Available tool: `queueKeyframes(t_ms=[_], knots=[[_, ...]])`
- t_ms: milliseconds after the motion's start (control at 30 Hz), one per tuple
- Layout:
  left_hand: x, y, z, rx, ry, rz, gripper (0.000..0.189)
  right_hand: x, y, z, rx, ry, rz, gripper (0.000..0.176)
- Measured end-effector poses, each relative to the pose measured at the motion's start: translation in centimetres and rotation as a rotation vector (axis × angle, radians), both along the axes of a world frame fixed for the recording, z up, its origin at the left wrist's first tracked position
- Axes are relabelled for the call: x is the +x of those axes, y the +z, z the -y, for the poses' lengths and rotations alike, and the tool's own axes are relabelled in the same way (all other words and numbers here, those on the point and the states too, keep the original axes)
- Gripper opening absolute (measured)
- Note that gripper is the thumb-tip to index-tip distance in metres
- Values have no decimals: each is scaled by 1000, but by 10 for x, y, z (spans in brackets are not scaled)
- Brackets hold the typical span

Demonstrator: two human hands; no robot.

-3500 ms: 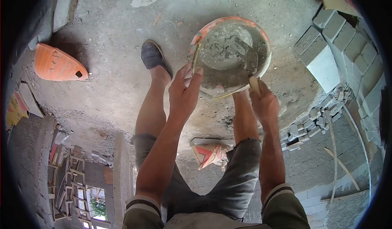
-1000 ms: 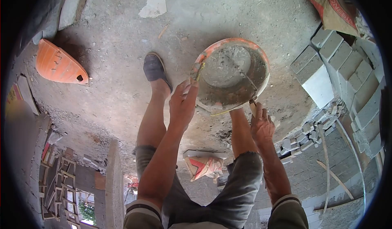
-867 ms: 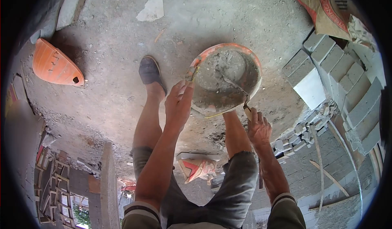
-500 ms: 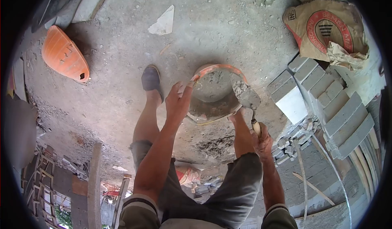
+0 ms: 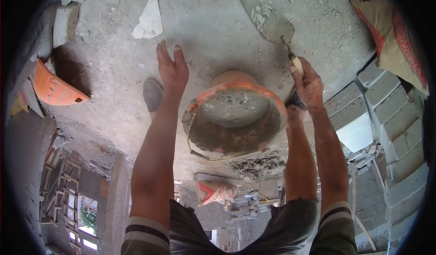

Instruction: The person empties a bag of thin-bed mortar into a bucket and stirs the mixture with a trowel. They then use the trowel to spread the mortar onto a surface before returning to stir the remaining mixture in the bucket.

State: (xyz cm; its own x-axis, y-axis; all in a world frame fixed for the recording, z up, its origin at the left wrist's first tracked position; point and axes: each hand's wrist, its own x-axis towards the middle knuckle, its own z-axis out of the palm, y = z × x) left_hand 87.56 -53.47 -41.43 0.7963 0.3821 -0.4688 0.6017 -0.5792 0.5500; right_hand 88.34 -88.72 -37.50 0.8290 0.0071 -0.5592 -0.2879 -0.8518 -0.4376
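Note:
An orange bucket crusted with cement stands on the floor between my feet, grey mortar inside it and its wire handle hanging over the near rim. Beyond the bucket on the right, my right hand grips the wooden handle of a trowel. The trowel's blade points away to the upper left and is smeared with grey mortar. My left hand is held out to the left of the bucket, apart from it, fingers spread and nothing in them.
Stacked grey blocks and a paper cement sack line the right side. At left lies an orange hard-edged container. A white triangular piece rests on the floor ahead. Rubble lies near my right leg.
My left hand has let go of the bucket rim and moved forward and left. My right hand has carried the trowel from beside the bucket forward, beyond it. The view has shifted.

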Motion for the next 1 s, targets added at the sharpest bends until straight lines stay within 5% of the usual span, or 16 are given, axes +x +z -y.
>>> queueKeyframes(t_ms=[333, 533, 600, 700, 1000], knots=[[27, -36, 44, -15, 47, -95, 55, 3, -21, 0, 52, 61, -104, 40], [39, -43, 67, -40, 238, -174, 54, -3, -29, -11, 82, 37, -199, 42], [42, -45, 75, -256, 484, -135, 53, -7, -32, -10, 98, 45, -191, 43], [46, -36, 90, -71, 357, -225, 51, -16, -40, -6, 164, 21, -128, 43], [52, -33, 92, -232, 462, -306, 52, -4, -42, -21, 141, 141, -131, 43]])
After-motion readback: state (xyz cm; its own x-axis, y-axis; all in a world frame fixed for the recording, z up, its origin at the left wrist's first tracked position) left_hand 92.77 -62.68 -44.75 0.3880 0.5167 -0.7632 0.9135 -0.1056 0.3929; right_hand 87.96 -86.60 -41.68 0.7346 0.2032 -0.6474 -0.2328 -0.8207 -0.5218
